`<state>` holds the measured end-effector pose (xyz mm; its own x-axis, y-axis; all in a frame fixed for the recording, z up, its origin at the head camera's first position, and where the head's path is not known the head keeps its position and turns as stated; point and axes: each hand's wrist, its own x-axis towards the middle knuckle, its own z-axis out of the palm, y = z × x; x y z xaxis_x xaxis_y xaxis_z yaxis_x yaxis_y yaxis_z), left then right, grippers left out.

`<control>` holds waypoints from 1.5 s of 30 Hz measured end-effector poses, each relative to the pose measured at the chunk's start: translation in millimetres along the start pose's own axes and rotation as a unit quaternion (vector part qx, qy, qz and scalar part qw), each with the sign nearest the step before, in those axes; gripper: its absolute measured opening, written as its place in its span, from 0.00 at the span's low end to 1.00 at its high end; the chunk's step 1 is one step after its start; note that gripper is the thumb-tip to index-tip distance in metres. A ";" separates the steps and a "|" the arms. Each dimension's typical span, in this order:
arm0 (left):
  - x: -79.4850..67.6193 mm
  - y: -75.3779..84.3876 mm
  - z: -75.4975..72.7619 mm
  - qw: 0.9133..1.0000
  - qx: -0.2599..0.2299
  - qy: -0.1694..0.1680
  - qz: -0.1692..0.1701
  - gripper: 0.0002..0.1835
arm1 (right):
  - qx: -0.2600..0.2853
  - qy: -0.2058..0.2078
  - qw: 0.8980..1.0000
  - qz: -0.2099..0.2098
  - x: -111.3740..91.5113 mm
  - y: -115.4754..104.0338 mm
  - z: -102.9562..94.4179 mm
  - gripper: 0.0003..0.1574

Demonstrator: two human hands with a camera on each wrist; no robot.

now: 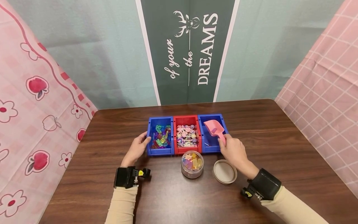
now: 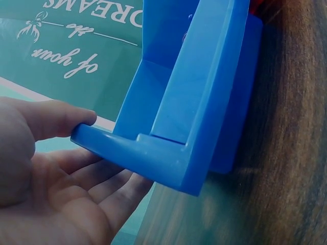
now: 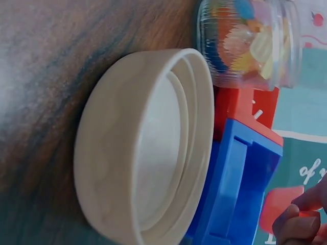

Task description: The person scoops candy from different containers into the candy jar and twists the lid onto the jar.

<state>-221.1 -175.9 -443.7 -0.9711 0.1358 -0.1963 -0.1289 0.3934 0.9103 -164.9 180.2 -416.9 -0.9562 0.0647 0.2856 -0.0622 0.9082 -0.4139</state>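
Note:
My left hand (image 1: 137, 149) pinches the outer side wall of the left blue bin (image 1: 160, 151), thumb on its rim and fingers outside, as the left wrist view shows. Colourful translucent pieces (image 1: 162, 137) lie in that bin. My right hand (image 1: 235, 152) grips a pink scoop (image 1: 215, 126) by its handle, over the right blue bin (image 1: 211, 148). A small purple piece sits in the scoop's bowl. Between the blue bins stands a red bin (image 1: 188, 119) with lollipop-like pieces (image 1: 186, 135). In front is a clear open jar (image 1: 192, 172) of colourful pieces.
An upturned cream lid (image 3: 107, 148) lies right of the jar, close below my right forearm. The brown table (image 1: 167, 199) ends at a hanging cloth (image 1: 112, 62) behind the bins. Patterned pink cloths (image 1: 321, 68) hang at both sides.

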 end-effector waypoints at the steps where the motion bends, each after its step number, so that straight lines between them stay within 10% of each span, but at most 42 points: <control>1: 0.1 -0.2 -0.2 1.000 0.001 -0.001 0.001 0.29 | 0.006 0.000 1.000 -0.002 -0.9 1.3 -1.8 0.16; 12: -0.3 -0.6 -2.1 1.000 -0.008 0.001 -0.003 0.28 | 0.036 0.008 0.993 -0.113 -14.7 9.6 -31.6 0.11; 21: -1.4 0.0 -0.9 1.000 -0.007 -0.003 -0.007 0.29 | 0.041 -0.072 0.971 -0.223 -31.0 15.2 -52.5 0.11; 33: 0.1 1.4 -0.7 1.000 -0.007 -0.002 -0.004 0.29 | 0.061 -0.176 0.953 -0.241 -38.9 19.2 -61.5 0.13; 45: 0.8 0.9 -0.2 1.000 -0.008 0.001 0.001 0.28 | 0.010 -0.170 0.945 -0.278 -30.0 4.1 -70.7 0.12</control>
<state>-222.0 -175.6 -442.9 -0.9718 0.1340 -0.1939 -0.1308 0.3781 0.9165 -116.3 211.3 -366.0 -0.8101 -0.5610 0.1703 -0.5850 0.7544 -0.2978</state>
